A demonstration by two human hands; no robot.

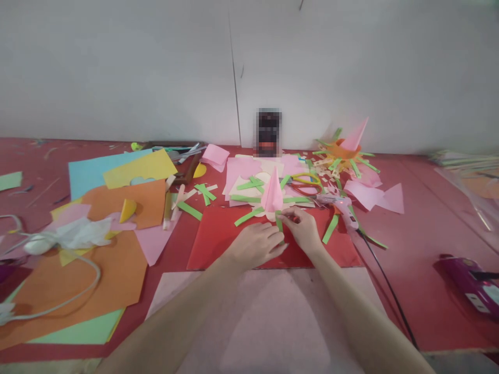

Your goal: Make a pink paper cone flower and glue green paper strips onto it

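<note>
A pink paper cone [272, 195] stands upright on a pale scalloped paper base, with green strips spreading out from it. At its front right, a green paper strip [279, 222] hangs down toward me. My right hand [302, 227] pinches this strip near its upper end, thumb and finger together. Curled round the strip's lower end, my left hand [257, 243] has its fingers closed, and they partly hide the strip. Both hands are over a red board [218, 234]. A pink glue gun [345, 208] lies just right of my right hand.
Yellow-handled scissors [307, 183] lie behind the glue gun. Farther right stands an orange paper piece with a pink cone [355, 137]. Coloured paper sheets [125, 202] and a white cable [97, 275] cover the left. A purple power strip [470, 285] sits at far right.
</note>
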